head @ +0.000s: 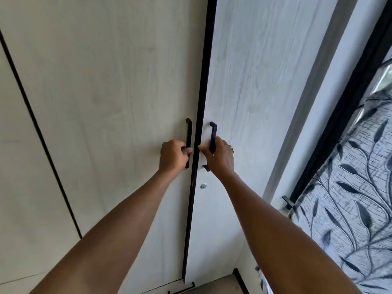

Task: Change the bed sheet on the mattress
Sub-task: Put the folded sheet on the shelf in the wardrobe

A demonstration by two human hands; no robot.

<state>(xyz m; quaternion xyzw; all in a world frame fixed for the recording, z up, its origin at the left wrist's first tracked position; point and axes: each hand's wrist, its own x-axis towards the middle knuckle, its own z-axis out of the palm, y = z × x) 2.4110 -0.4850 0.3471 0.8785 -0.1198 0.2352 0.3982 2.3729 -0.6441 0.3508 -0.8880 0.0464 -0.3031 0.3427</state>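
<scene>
The left hand grips the left handle, the right hand the right handle; a hard pull may swing the right door into the curtain.

Pale wood-grain wardrobe: left door, right door, dark gap between. Black vertical left handle gripped by left hand, right handle by right hand.
</scene>
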